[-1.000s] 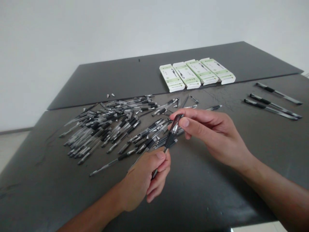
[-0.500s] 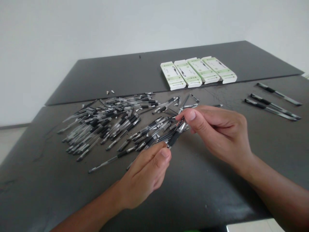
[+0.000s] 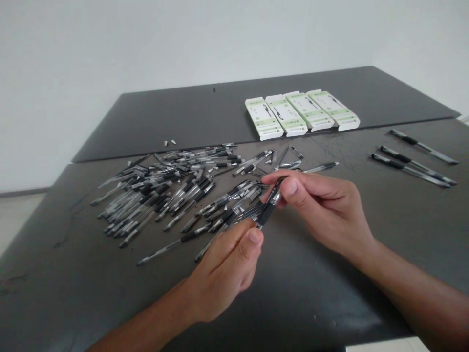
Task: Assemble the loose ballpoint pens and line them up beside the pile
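Note:
My left hand (image 3: 230, 266) is closed around the lower part of a gel pen (image 3: 267, 213), whose black rubber grip sticks out above the thumb, slanting up to the right. With thumb and fingers, my right hand (image 3: 322, 210) pinches a clear pen cap (image 3: 275, 198) with a dark clip at the upper end of that pen. Its far tip is hidden behind the fingers. Just beyond both hands spreads a pile of clear and black pen parts (image 3: 146, 198), with barrels, caps and small pale tips mixed together.
Four flattened green-and-white boxes (image 3: 300, 115) lie side by side at the back. Three pens (image 3: 414, 169) rest at the right. A seam crosses the dark table (image 3: 110, 293). Two small tips (image 3: 170, 143) lie near the seam, left of centre.
My right hand has shifted slightly left and down, nearer my left hand. The cap's dark clip now shows along the pen. A pen on the table behind my right hand is more exposed.

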The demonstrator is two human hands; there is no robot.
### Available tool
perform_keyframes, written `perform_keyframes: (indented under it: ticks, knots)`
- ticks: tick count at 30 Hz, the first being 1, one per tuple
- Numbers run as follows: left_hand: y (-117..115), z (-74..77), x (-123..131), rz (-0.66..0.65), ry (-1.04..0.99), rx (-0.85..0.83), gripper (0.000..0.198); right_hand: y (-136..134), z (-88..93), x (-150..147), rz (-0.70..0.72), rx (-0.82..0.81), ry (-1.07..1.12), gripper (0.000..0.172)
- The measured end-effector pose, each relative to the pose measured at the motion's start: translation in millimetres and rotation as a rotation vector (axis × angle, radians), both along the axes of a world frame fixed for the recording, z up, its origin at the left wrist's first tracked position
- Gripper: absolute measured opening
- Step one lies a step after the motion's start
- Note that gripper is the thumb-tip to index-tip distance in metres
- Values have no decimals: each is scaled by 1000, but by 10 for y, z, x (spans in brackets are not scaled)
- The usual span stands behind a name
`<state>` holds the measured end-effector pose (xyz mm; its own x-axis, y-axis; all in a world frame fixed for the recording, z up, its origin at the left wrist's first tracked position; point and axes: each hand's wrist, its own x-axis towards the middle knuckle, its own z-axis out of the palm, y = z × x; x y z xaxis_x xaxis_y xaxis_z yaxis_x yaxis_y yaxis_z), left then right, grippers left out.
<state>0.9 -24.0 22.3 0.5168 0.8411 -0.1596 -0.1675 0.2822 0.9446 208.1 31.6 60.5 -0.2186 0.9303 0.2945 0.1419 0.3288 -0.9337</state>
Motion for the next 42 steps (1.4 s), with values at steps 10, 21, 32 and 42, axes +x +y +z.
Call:
perform_keyframes:
  ticks: [10,21,32,42]
  knots:
    - [22,-59,-1,-1,-69,-82,58,13,-87,-97,525,-255,212,17]
    - [114,-144,-3,-14,-3,-41,77,229,325,1106,-281,192,-581,44]
    - [55,-238,-10,-37,26,151,63,-102,-212,2659,-491,240,-1104,26]
    - [98,-183,-56,-23,30,250,58,241,-632,3075,-540,168,-1308,38]
